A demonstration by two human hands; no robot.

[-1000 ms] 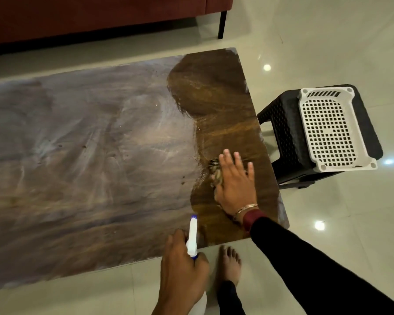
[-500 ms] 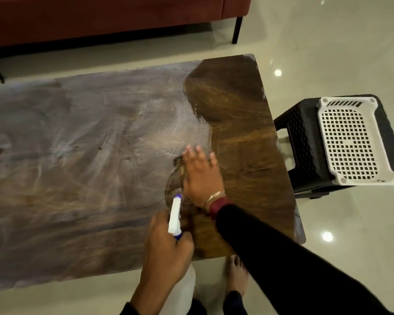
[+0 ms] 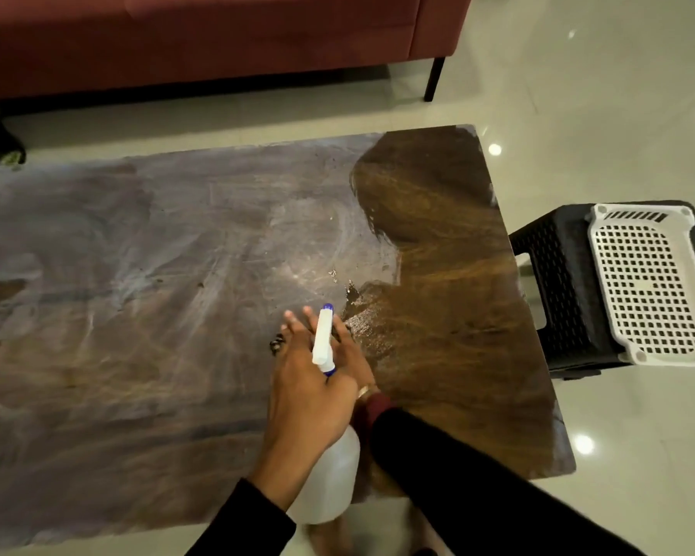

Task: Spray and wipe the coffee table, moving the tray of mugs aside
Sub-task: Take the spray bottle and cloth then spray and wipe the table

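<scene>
we grip the spray bottle (image 3: 325, 475) in our closed left hand (image 3: 309, 399), keeping it ready, while our right hand (image 3: 340, 335), fingers spread flat, presses a mostly hidden cloth (image 3: 277, 342) against the coffee table (image 3: 137, 315) to wipe.

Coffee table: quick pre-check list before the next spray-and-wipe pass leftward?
1. Spray bottle gripped in left hand: ok.
2. Nozzle aimed at the dusty, unwiped area: ok.
3. Right hand flat on the coffee table with the cloth: cannot tell, the left hand mostly hides it.
4. Right hand out of the spray path: not ok, it lies directly under the nozzle.
5. Tray of mugs off the table: cannot tell, no mugs visible; only a white perforated tray on the black stool.
</scene>
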